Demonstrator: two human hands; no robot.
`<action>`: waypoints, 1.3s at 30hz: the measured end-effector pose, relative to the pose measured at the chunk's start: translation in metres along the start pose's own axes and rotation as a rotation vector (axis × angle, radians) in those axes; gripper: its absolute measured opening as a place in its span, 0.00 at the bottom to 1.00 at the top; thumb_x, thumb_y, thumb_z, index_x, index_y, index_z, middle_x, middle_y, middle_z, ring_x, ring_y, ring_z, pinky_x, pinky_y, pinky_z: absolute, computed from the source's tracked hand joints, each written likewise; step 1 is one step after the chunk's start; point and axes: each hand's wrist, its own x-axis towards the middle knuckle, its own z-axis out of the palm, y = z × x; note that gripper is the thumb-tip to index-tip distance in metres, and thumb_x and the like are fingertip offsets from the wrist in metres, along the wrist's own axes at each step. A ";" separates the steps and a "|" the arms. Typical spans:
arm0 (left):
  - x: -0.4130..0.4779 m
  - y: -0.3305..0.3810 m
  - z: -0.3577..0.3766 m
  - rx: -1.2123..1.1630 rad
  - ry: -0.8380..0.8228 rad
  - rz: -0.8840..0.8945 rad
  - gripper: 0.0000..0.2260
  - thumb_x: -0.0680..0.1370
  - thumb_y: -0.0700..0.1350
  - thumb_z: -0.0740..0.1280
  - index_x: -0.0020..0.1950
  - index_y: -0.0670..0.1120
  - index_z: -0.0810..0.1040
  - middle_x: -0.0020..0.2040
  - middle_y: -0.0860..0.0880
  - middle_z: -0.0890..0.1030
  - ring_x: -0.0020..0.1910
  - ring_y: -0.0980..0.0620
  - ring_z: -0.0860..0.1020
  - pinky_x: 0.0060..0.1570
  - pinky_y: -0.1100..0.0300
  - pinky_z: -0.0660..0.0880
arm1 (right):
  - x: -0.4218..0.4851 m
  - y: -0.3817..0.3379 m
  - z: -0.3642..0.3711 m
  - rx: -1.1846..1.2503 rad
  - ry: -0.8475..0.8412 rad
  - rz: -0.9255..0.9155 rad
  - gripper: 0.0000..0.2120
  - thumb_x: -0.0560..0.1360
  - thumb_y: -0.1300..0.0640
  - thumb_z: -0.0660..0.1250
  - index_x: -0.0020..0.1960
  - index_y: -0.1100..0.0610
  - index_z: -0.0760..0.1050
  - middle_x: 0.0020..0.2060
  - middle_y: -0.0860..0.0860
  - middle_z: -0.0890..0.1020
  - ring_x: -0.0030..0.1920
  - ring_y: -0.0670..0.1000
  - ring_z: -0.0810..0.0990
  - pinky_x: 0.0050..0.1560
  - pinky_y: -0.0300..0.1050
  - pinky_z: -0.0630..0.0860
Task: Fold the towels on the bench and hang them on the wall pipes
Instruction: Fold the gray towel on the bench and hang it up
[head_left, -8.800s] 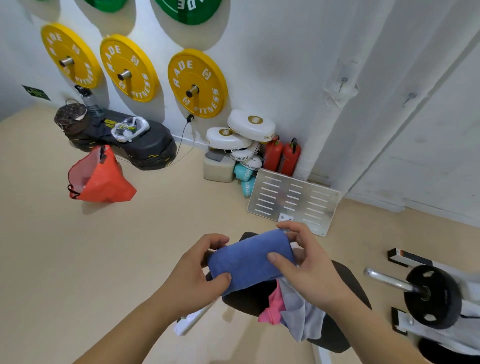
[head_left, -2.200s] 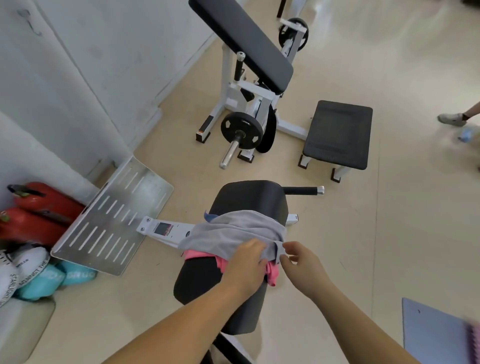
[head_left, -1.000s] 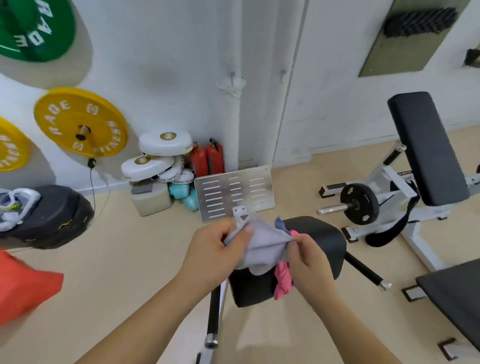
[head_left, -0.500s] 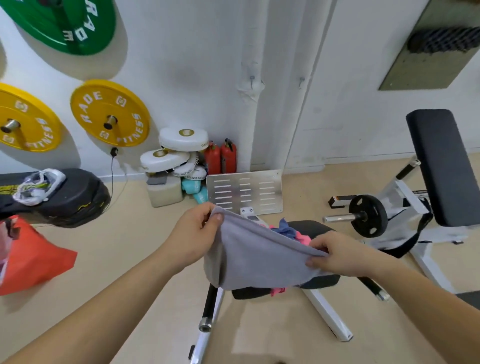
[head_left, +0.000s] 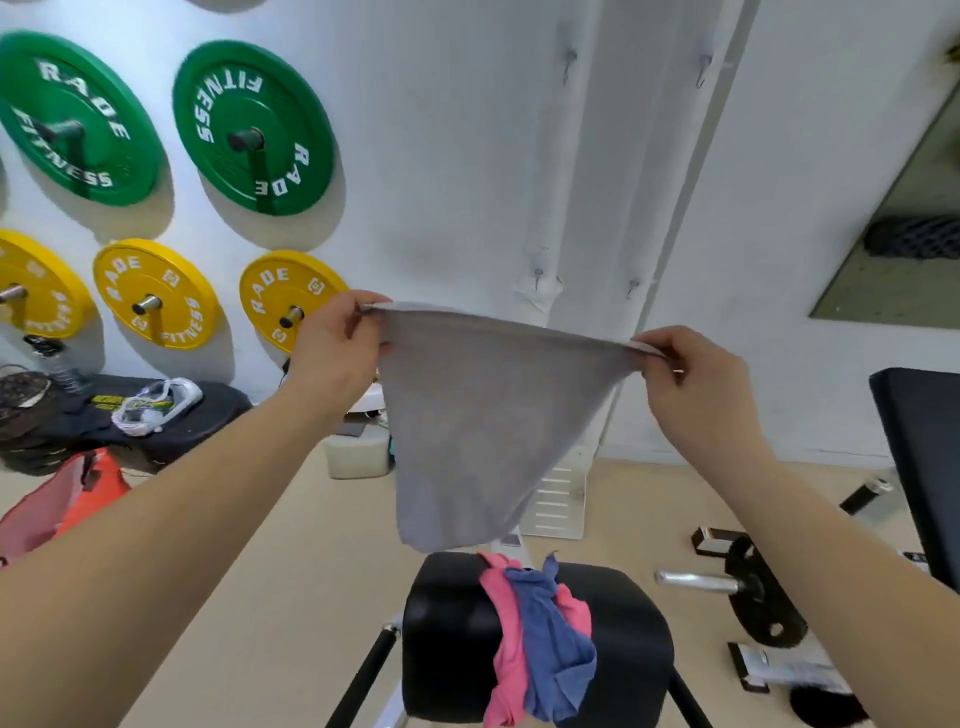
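Observation:
A grey towel (head_left: 478, 426) hangs spread out in the air in front of me. My left hand (head_left: 337, 348) pinches its top left corner and my right hand (head_left: 685, 374) pinches its top right corner. Below it, the black padded bench (head_left: 447, 634) carries a pink towel (head_left: 506, 629) and a blue towel (head_left: 556, 639), both crumpled and draped over its top. White vertical wall pipes (head_left: 561, 156) run up the wall behind the grey towel, partly hidden by it lower down.
Green weight plates (head_left: 254, 130) and yellow weight plates (head_left: 156, 293) hang on the wall at left. A black pile with shoes (head_left: 150, 410) and an orange bag (head_left: 67, 504) lie at the left. A plate-loaded machine (head_left: 758, 592) stands at the right.
Both hands have lifted the grey towel off the bench and stretched it wide at chest height. My view has tilted up toward the wall. The pink and blue towels now lie uncovered.

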 end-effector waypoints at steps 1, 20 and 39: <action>-0.006 0.001 -0.003 -0.016 0.007 0.017 0.10 0.84 0.39 0.60 0.57 0.47 0.80 0.50 0.51 0.83 0.49 0.56 0.82 0.51 0.62 0.82 | -0.005 -0.007 -0.005 0.025 0.019 -0.014 0.08 0.80 0.62 0.66 0.51 0.54 0.83 0.41 0.44 0.85 0.43 0.41 0.81 0.43 0.26 0.73; -0.275 -0.193 -0.050 0.471 -0.416 -0.307 0.11 0.85 0.45 0.57 0.49 0.54 0.77 0.34 0.52 0.78 0.30 0.57 0.71 0.32 0.66 0.68 | -0.271 0.127 0.002 -0.171 -0.788 0.476 0.10 0.81 0.56 0.65 0.44 0.47 0.81 0.38 0.47 0.83 0.42 0.48 0.81 0.48 0.50 0.79; -0.242 -0.216 -0.001 0.503 -0.323 -0.454 0.12 0.85 0.46 0.57 0.47 0.53 0.77 0.44 0.56 0.81 0.41 0.54 0.78 0.40 0.59 0.72 | -0.256 0.172 0.035 0.160 -0.550 0.762 0.09 0.83 0.57 0.63 0.48 0.52 0.81 0.40 0.48 0.85 0.43 0.54 0.84 0.40 0.50 0.82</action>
